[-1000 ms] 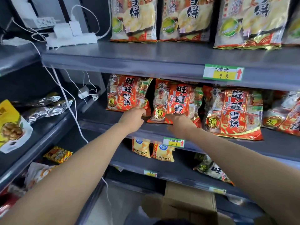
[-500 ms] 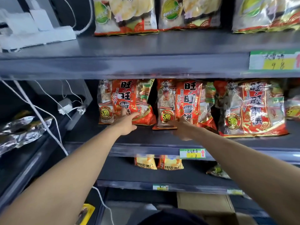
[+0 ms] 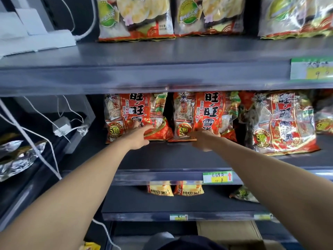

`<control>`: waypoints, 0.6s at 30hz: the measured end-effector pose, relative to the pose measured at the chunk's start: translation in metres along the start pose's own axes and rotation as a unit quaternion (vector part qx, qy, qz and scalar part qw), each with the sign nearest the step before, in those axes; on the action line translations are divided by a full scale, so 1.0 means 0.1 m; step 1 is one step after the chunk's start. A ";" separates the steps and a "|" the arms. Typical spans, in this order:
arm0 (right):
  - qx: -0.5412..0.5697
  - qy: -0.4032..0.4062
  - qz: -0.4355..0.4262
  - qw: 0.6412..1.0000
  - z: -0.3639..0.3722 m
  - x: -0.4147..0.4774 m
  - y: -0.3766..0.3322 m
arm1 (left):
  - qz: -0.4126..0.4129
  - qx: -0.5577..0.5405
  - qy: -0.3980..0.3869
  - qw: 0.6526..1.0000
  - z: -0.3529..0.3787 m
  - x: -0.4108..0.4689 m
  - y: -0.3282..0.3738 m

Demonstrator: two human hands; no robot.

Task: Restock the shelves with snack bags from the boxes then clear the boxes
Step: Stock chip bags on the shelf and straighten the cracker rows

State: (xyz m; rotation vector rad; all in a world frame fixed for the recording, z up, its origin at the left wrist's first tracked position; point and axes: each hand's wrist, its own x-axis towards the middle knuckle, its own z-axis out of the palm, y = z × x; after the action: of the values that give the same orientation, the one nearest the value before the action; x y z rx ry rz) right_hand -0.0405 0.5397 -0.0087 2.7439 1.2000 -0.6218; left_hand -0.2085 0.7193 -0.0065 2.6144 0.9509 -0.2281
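Head view: my left hand (image 3: pixel 139 137) pinches the bottom edge of the left red snack bag (image 3: pixel 135 112), upright far back on the middle shelf (image 3: pixel 162 159). My right hand (image 3: pixel 204 140) grips the bottom of the next bag (image 3: pixel 207 112), just to its right.

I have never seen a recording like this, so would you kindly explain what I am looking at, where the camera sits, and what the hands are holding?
There is no machine here: a person wears one wide-angle camera on the head, looking forward and down, so you see both bare arms reaching out. They face a grey shelf stocked with snacks. The left hand pinches the bottom edge of the left red bag; the right hand touches the bottom of the middle red bag, though its grip is hard to make out. Pale bags stand one level up, yellow bags one level down, and a cardboard box lies at the bottom.
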 end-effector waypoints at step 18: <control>-0.001 0.024 -0.004 1.000 -0.08 0.10 -0.01 | -0.001 0.029 -0.036 0.999 -0.03 -0.04 0.00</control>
State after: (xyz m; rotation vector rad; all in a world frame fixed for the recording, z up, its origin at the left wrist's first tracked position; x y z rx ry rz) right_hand -0.0323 0.5493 -0.0054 2.7688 1.2204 -0.5581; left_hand -0.2109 0.7181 -0.0026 2.6389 0.9366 -0.3542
